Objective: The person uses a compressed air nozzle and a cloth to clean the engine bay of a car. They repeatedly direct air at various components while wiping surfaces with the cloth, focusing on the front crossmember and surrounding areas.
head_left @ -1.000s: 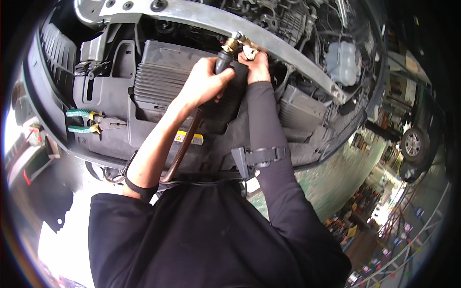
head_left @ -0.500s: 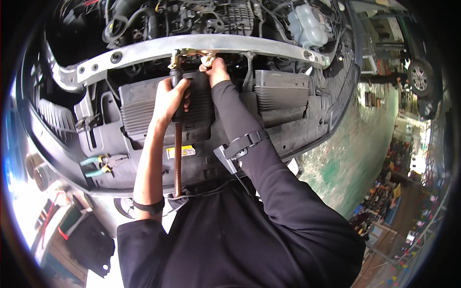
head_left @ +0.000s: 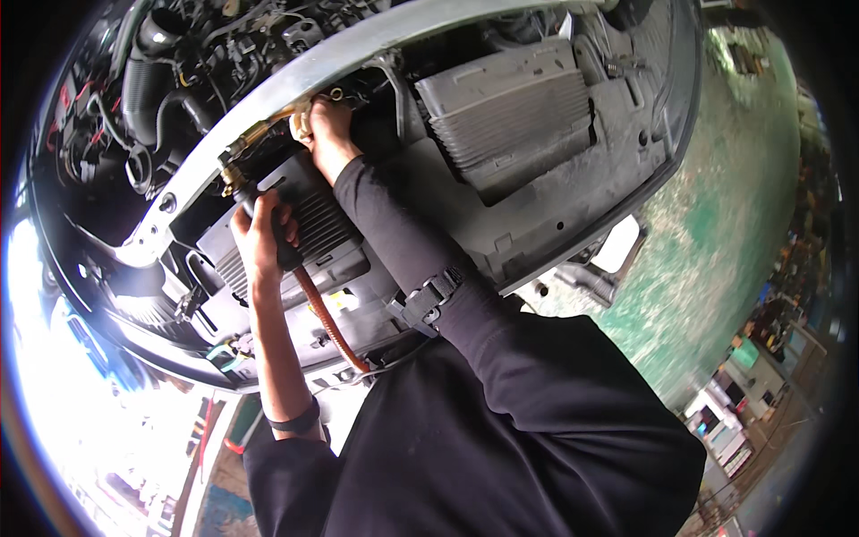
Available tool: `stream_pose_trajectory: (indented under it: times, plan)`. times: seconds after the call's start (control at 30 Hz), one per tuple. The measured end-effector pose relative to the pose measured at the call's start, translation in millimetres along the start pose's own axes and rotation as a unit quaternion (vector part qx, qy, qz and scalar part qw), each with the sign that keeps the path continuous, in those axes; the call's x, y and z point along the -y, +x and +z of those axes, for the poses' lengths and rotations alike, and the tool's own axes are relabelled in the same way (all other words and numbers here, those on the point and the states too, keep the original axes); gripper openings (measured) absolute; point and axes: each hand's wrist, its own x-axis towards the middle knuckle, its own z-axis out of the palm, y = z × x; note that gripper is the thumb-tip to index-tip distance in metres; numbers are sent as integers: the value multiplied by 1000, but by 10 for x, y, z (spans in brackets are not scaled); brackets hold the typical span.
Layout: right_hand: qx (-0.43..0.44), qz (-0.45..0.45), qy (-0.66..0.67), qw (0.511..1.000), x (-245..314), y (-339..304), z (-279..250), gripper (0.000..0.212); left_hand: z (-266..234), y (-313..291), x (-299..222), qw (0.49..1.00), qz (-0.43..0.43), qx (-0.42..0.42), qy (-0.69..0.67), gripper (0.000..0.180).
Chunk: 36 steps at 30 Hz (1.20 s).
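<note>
My left hand (head_left: pixel 259 237) is wrapped around the black grip (head_left: pixel 286 254) of a hand-held tool with a brass head (head_left: pixel 233 177). From the grip's lower end an orange-brown hose (head_left: pixel 329 320) runs down toward my body. A brass tube (head_left: pixel 259 132) reaches from the head along the underside of a silver metal crossbar (head_left: pixel 300 79). At its far end my right hand (head_left: pixel 330 130) is closed on a small cream-coloured piece (head_left: pixel 301 125), whose kind I cannot make out. A brass ring (head_left: pixel 336 94) shows just beyond that hand.
Behind the crossbar lies an open engine bay (head_left: pixel 201 67) with hoses and wiring. Ribbed black panels (head_left: pixel 506 112) sit in front of the bar. Teal-handled pliers (head_left: pixel 229 353) lie on the front trim at left. A worn green floor (head_left: pixel 716 206) stretches to the right.
The view has turned and shifted right, so the car front now slants. Both hands keep their holds on the brass-headed tool and the cream piece. The hose now bends more.
</note>
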Motion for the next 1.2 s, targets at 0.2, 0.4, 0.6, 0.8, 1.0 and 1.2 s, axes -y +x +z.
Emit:
stream_pose_trajectory:
  times: [0.2,0.4,0.6,0.8,1.0,1.2]
  plan:
    - [-5,-18,-29,999,-93,18,-45,17,-94,44,69,1000,7,-3,19,22]
    - [-8,-18,-28,999,-26,-78,-6,15,-91,22,67,999,11,-18,32,22]
    - [76,22,14,997,24,-124,-52,16,-63,19,35,999,9,-13,36,21]
    - [-2,26,34,999,-181,167,23,12,-49,1,-4,998,10,-3,55,22]
    - [-114,81,127,982,-144,488,75,18,23,-41,-42,995,30,12,97,27]
    - [-112,41,184,976,-106,363,142,21,74,-59,-81,993,30,13,116,24]
